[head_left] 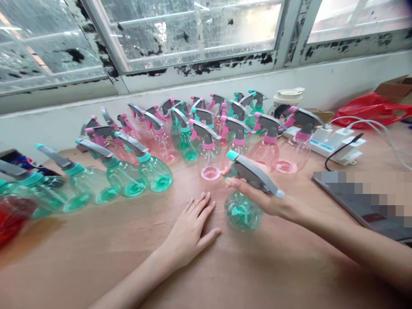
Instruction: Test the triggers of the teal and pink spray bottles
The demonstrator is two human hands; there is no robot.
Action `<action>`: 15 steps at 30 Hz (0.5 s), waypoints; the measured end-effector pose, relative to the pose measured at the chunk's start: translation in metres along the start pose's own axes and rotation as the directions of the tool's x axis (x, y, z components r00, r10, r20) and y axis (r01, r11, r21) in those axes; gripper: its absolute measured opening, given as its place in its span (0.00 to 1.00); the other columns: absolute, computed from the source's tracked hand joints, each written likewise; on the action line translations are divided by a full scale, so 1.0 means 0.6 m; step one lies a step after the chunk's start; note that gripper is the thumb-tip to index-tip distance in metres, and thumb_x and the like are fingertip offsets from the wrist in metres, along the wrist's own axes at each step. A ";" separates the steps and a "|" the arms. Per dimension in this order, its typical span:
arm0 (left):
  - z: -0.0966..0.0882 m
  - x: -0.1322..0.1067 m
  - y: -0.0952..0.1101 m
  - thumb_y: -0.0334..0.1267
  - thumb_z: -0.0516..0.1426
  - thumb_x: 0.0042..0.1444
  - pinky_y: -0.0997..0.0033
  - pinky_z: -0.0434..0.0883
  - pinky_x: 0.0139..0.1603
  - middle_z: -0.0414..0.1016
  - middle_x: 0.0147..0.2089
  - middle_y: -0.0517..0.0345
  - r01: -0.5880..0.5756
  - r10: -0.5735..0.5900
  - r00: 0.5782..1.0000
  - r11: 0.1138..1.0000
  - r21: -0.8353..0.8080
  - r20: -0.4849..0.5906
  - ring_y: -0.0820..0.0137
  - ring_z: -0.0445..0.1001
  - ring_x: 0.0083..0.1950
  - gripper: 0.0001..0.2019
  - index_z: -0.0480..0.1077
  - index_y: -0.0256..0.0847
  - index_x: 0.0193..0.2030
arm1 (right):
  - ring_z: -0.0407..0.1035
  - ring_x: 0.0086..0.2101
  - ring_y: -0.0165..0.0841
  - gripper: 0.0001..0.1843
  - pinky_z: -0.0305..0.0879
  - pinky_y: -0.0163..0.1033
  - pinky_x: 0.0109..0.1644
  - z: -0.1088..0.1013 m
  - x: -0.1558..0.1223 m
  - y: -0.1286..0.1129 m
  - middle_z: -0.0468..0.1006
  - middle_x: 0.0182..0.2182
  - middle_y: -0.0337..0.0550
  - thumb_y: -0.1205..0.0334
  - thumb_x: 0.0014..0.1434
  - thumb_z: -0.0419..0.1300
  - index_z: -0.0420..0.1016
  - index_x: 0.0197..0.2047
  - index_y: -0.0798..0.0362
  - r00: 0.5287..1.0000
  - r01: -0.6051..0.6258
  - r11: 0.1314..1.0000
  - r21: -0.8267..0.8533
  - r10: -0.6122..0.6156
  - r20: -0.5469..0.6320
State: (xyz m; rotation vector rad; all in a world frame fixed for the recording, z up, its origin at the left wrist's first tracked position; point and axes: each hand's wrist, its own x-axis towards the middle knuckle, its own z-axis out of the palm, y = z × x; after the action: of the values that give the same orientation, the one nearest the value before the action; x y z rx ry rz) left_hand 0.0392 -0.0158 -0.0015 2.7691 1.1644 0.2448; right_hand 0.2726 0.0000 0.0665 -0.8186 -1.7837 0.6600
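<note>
My right hand [260, 193] is wrapped round the neck of a green spray bottle [243, 212], just below its grey trigger head with a teal nozzle. The nozzle points to the upper left, and the bottle is at the table's middle. My left hand [189, 227] lies flat on the wooden table [106, 266], fingers stretched out, to the left of that bottle and apart from it. Beyond both hands stand several more spray bottles. A clear pink one [210, 161] is nearest ahead, and a green one [156, 174] stands to its left.
On the right lie a power strip [334, 146] with white cables, a dark flat device [347, 201] and a red plastic bag [363, 110]. A white lidded cup [288, 98] stands behind the bottles. The window wall [206, 81] bounds the table's back.
</note>
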 end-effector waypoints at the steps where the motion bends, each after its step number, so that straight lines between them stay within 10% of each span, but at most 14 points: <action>1: 0.000 0.000 0.000 0.53 0.51 0.68 0.46 0.50 0.71 0.51 0.73 0.42 0.001 -0.001 1.000 1.000 -0.001 -0.001 0.55 0.48 0.74 0.30 0.56 0.36 0.70 | 0.64 0.24 0.27 0.08 0.63 0.34 0.28 0.001 0.000 0.002 0.69 0.27 0.35 0.57 0.62 0.60 0.71 0.42 0.51 1.000 -0.030 1.000 0.010 0.030 0.000; 15: 0.004 -0.001 0.000 0.51 0.52 0.68 0.46 0.52 0.71 0.54 0.72 0.42 0.003 -0.003 1.000 1.000 -0.001 -0.012 0.54 0.51 0.73 0.29 0.57 0.36 0.69 | 0.71 0.26 0.32 0.31 0.72 0.38 0.29 0.022 -0.021 0.024 0.79 0.33 0.41 0.47 0.53 0.67 0.71 0.58 0.48 0.994 -0.084 0.996 -0.017 0.083 -0.075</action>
State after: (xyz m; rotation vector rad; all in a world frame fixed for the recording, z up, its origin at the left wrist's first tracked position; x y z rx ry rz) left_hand 0.0392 -0.0160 -0.0038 2.7688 1.1716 0.2614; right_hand 0.2664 -0.0016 0.0443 -0.9236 -1.6992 0.6591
